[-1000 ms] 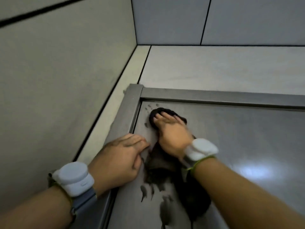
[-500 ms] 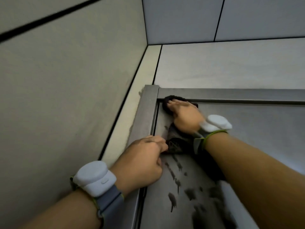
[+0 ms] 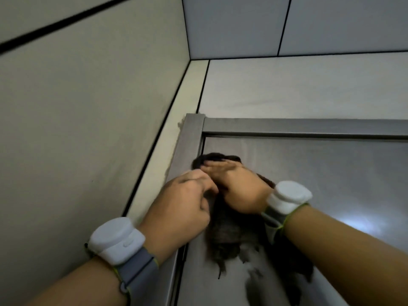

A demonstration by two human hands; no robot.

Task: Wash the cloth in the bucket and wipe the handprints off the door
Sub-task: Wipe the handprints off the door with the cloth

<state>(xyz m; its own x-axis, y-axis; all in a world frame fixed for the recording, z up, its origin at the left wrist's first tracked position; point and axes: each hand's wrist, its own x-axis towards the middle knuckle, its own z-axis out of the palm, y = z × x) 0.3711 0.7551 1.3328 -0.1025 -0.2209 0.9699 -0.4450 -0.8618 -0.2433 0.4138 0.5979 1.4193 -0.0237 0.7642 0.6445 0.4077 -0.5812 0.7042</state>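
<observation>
Cloth (image 3: 223, 235) lower; right hand (image 3: 234, 186) presses it.

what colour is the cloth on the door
Dark brown, almost black, seen in the head view: the cloth is pressed against the grey metal door.

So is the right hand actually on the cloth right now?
Touching. The head view shows the right hand lying flat on the dark cloth, pressing it against the door.

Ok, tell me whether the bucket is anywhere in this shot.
No, only the door, its metal frame, the tiled walls, the dark cloth and the two hands show.
</observation>
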